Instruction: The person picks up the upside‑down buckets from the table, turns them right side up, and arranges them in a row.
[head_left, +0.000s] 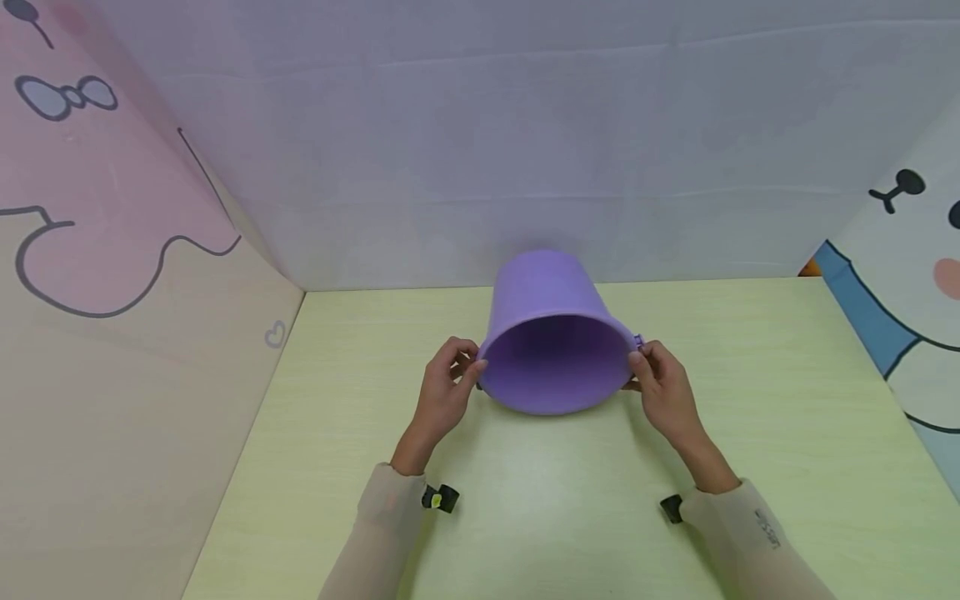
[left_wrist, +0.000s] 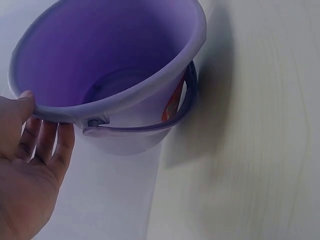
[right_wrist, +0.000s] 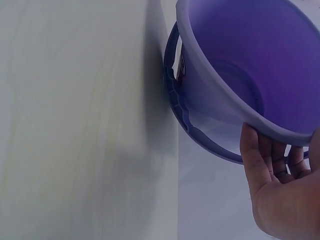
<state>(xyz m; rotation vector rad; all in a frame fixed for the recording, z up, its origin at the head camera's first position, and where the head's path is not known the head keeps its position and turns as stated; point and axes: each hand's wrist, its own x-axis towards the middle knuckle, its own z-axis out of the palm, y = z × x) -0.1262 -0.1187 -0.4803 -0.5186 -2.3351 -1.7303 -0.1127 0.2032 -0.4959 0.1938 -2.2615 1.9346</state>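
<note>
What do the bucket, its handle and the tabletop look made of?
Bucket: seemingly smooth, satin plastic, judging by its even purple colour and rounded rim. Handle: probably plastic too, with a moulded, wavy-edged grip. Tabletop: wood or wood-look laminate, I can't tell which; faint grain streaks show.

Both wrist views crop the purple bucket (left_wrist: 115, 55) at the top.

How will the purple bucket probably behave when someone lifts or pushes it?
The purple bucket looks like empty plastic, so it is probably light. Its rim appears round between the left hand and right hand, suggesting stiffness. Being round, it might roll on its side; the hinged handle may swing.
</note>
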